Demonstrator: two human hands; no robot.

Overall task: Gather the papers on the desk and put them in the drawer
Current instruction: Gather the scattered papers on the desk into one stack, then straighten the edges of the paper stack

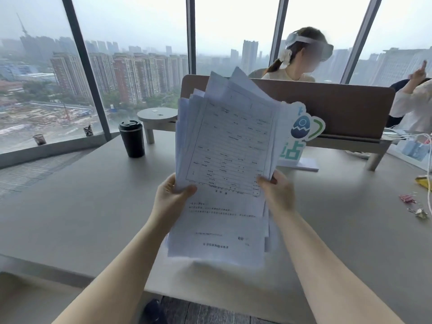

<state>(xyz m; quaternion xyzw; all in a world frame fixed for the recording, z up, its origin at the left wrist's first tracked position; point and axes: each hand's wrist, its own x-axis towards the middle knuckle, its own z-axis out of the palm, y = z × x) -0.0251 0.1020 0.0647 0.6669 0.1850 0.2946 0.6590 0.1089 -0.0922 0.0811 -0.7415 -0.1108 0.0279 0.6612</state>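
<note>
A loose, fanned stack of white printed papers stands nearly upright above the grey desk, its lower edge near the desk surface. My left hand grips the stack's left edge, thumb on the front sheet. My right hand grips the right edge, thumb on the front. The sheets are uneven at the top, with several corners sticking out. No drawer is in view.
A black lidded cup stands at the back left by a small round stand. A green and white sign sits behind the papers before a brown divider. Binder clips and cables lie at right. Two people sit beyond.
</note>
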